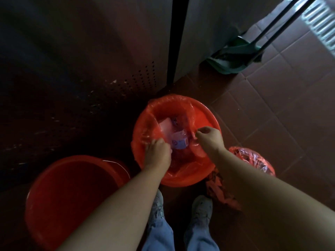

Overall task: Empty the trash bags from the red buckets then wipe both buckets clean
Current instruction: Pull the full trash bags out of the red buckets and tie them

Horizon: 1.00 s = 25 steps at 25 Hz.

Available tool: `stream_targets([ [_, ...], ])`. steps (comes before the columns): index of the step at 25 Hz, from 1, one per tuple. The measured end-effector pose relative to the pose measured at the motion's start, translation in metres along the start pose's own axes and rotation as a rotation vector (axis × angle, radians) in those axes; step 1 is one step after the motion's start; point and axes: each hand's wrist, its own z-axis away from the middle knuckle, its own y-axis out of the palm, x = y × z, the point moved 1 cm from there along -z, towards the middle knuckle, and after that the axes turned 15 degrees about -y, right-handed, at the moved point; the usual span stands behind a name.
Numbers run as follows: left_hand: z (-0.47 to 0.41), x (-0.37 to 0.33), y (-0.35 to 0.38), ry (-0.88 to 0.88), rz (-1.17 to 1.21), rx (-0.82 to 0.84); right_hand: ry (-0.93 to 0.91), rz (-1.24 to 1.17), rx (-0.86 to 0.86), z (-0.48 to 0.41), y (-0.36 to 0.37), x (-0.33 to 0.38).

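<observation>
A red bucket (208,118) stands on the floor in front of my feet, lined with a red translucent trash bag (163,107). Inside lie a plastic bottle (178,140) and pale scraps. My left hand (158,153) grips the bag's near-left edge inside the rim. My right hand (208,138) pinches the bag's right edge. A second red bucket (72,187) sits at lower left with no bag in it. A filled, tied red trash bag (253,160) lies on the floor behind my right forearm.
A dark perforated metal cabinet (90,69) rises at the left and back. A green mop (233,57) with dark handles leans at upper right. Brown tiled floor (272,105) spreads to the right. My shoes (201,207) stand just below the lined bucket.
</observation>
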Motion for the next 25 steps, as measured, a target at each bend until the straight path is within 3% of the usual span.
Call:
stream_targets([
  [3, 0.009, 0.024, -0.013, -0.211, 0.259, -0.219, 0.026, 0.097, 0.003, 0.009, -0.012, 0.003],
  [5, 0.008, 0.040, -0.022, -0.433, 0.310, -0.258, 0.064, 0.159, 0.031, 0.015, -0.018, 0.002],
  [9, -0.013, 0.066, -0.026, -0.839, 0.528, 0.063, 0.122, 0.256, 0.074, 0.020, -0.025, 0.000],
  [13, -0.014, 0.063, -0.036, -0.790, 0.656, 0.018, 0.046, 0.124, 0.063, 0.022, -0.033, 0.009],
  [16, -0.002, 0.043, -0.059, -0.685, 0.932, 0.059, -0.012, -0.109, 0.052, 0.036, -0.041, 0.033],
  [20, 0.026, 0.010, -0.109, -0.607, 1.300, 0.277, -0.035, -0.368, 0.084, 0.061, -0.054, 0.074],
  [25, 0.062, -0.015, -0.151, -0.514, 1.234, 0.590, -0.100, -0.391, 0.263, 0.089, -0.066, 0.110],
])
